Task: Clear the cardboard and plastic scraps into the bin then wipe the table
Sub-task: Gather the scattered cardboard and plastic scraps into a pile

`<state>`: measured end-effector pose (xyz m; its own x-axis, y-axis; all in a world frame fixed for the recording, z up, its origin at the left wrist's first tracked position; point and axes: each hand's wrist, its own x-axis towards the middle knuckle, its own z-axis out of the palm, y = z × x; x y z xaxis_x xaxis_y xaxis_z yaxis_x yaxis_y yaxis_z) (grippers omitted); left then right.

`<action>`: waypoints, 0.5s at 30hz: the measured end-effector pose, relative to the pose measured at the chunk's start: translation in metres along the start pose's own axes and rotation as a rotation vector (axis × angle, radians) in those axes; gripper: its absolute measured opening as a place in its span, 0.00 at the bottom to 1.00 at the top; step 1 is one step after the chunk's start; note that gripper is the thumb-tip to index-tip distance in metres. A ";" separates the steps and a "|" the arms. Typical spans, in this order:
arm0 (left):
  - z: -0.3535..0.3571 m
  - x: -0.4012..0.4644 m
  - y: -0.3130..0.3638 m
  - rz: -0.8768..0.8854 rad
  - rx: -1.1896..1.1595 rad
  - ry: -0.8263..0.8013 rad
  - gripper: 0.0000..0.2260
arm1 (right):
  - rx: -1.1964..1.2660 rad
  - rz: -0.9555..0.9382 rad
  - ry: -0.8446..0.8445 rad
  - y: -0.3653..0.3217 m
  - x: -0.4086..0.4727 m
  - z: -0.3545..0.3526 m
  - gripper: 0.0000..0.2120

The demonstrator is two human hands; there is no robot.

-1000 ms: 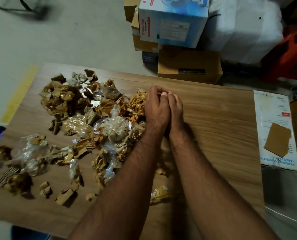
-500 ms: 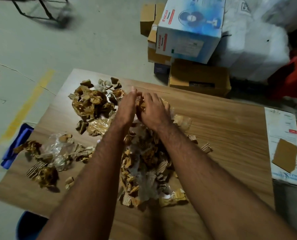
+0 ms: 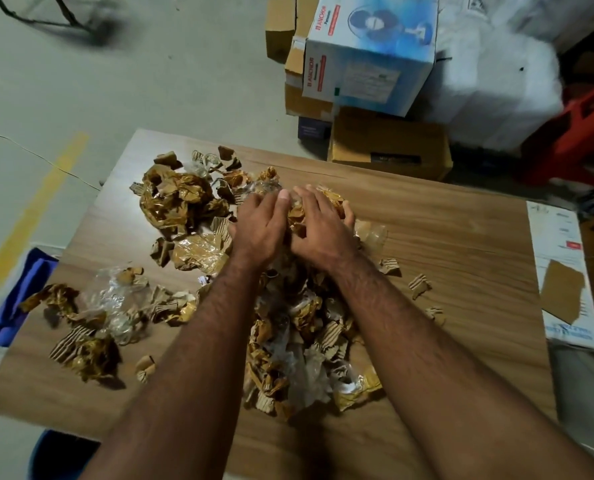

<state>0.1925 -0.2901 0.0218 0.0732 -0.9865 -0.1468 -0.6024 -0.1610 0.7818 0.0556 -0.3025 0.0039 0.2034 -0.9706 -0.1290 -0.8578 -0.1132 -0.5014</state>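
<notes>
Crumpled brown cardboard and clear plastic scraps [image 3: 288,341] heaped under both hands, more clumps [image 3: 177,202] left of them, blue bin [image 3: 56,455] below the left forearm

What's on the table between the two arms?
In the head view, a heap of cardboard and plastic scraps fills the gap between the arms, running from the hands toward the table's near edge.

Dim indoor light, soft shadows, motion blur, wide-angle edge distortion
</notes>
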 end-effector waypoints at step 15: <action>0.054 -0.046 0.049 0.557 0.192 0.009 0.20 | 0.075 0.493 0.467 0.093 -0.116 0.000 0.37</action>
<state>0.1164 -0.2507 0.0342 -0.2892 -0.9212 0.2604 -0.6853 0.3892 0.6155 -0.0474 -0.2009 -0.0277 -0.4418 -0.8970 0.0165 -0.7595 0.3641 -0.5390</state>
